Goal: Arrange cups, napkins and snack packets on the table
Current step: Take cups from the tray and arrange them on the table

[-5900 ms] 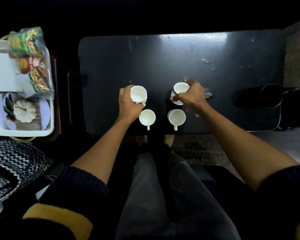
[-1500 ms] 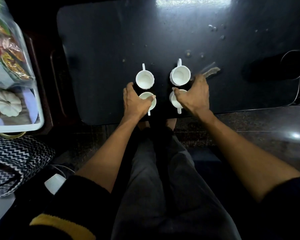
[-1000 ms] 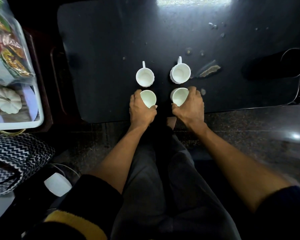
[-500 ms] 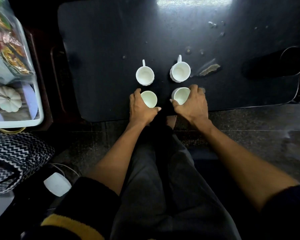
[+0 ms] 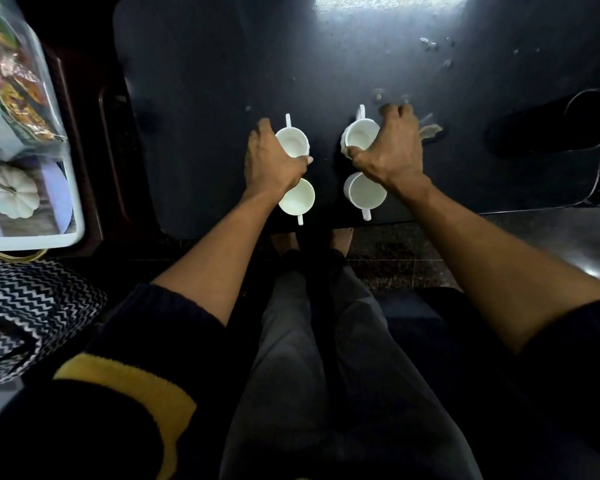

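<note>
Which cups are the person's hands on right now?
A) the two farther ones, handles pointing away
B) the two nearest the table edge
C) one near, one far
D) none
A: the left hand wraps the far left cup and the right hand the far right cup; the two near cups stand untouched.

Four white cups [image 5: 296,201] upright, apparently empty, two-by-two near table edge

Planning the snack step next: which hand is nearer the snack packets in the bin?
Left. The left hand grips a cup toward the snack packets; the right hand is farther across.
</note>
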